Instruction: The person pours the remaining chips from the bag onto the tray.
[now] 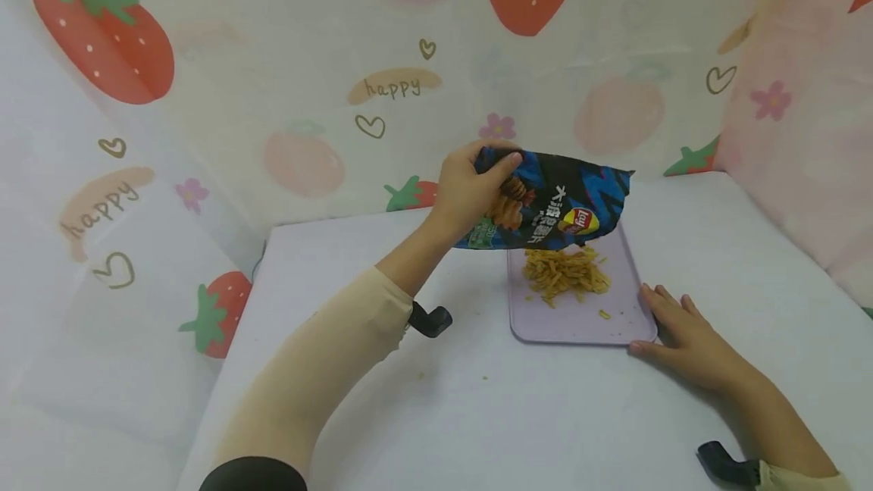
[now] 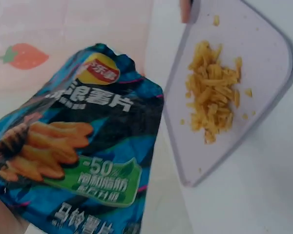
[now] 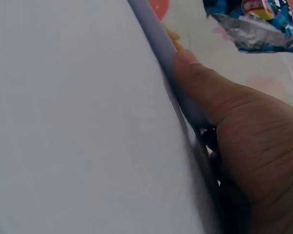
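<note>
Fingers and thumb of the left hand [image 1: 467,188] pinch one end of the bag [image 1: 573,199] in my head view, holding it sideways so that it seems to hang above the far part of the tray [image 1: 569,330]. On the tray sits a heap of chips [image 1: 562,275], one stray piece [image 1: 604,314] nearer the front rim. Straight, parted fingers of the right hand [image 1: 696,343] touch the tray's right side, thumb at the front corner. Crumbs [image 1: 485,378] lie on the table [image 1: 477,438] outside the tray, so I judge spilling to be the plainest risk; tipping the bag beyond the rim would cause it. My left wrist view gives the bag's printed face, with the heap near the middle of the tray. Whether anything is inside I cannot tell; if so, a hard shake could throw bits wide. Being held at one end only, the limp bag may twist or sag, swinging its other end off line. In my right wrist view, the thumb lies against the rim, the other fingers mostly hidden, while silvery lining shows at the bag's end, well apart from that hand. Should this hand push or lift unevenly, I reckon the tray could slide or tip, scattering the heap.
</note>
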Tool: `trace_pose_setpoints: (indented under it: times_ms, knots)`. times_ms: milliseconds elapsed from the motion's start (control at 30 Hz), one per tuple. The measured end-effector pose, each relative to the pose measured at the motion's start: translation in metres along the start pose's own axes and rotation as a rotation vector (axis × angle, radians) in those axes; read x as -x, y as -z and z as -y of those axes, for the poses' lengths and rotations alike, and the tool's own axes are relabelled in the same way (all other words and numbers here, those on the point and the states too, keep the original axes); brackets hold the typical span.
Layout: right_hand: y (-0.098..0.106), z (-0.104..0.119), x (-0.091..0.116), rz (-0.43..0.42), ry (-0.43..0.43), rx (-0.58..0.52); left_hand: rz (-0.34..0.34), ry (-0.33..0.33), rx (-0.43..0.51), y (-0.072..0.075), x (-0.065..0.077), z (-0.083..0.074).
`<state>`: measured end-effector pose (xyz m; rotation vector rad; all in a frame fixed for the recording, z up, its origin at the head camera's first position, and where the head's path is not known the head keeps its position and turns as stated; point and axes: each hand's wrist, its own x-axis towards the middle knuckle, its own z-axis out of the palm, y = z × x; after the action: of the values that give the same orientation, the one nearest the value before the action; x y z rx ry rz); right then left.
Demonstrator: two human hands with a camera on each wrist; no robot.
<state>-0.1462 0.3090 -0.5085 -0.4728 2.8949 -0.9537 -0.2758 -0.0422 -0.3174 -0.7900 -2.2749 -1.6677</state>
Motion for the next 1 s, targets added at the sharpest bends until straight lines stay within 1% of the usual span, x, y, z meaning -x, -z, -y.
trace_pose_setpoints:
  times_ms: [100,167,200,333,400,467,533,600,633,767,833,900,1000]
  knots:
    - [0.000,0.001,0.000,0.007,-0.010,-0.001,-0.024,0.005,0.020,0.003,-0.001,0.001]
    - [0.000,0.001,-0.001,0.006,-0.014,-0.008,-0.017,0.008,0.024,0.004,-0.001,0.003]
    - [0.000,0.000,-0.001,0.004,-0.014,-0.010,-0.020,0.017,0.023,0.004,-0.001,0.005]
    - [-0.001,-0.003,0.001,-0.002,-0.005,0.005,-0.068,0.062,0.086,0.001,0.003,0.015]
    - [-0.001,-0.004,0.003,-0.012,0.013,0.012,-0.083,0.076,0.084,-0.002,0.005,0.020]
    - [-0.001,-0.004,0.006,-0.023,0.022,0.017,-0.099,0.057,0.083,-0.003,0.005,0.022]
    - [-0.001,-0.004,0.007,-0.035,0.028,0.021,-0.097,0.034,0.047,-0.003,0.005,0.022]
    - [0.000,-0.004,0.006,-0.039,0.038,0.017,-0.075,0.029,0.021,-0.002,0.004,0.023]
    - [0.000,-0.003,0.006,-0.038,0.040,0.015,-0.076,0.026,0.025,-0.001,0.004,0.023]
    - [0.001,-0.001,0.003,-0.023,0.021,0.014,-0.067,0.049,0.056,0.004,0.004,0.021]
    - [0.001,0.000,0.003,-0.007,0.002,0.011,-0.086,0.052,0.087,0.007,0.004,0.019]
    - [0.002,0.000,0.003,0.003,-0.011,0.011,-0.097,0.053,0.099,0.008,0.004,0.016]
    - [0.001,0.001,0.002,0.003,-0.010,0.013,-0.078,0.050,0.104,0.008,0.004,0.015]
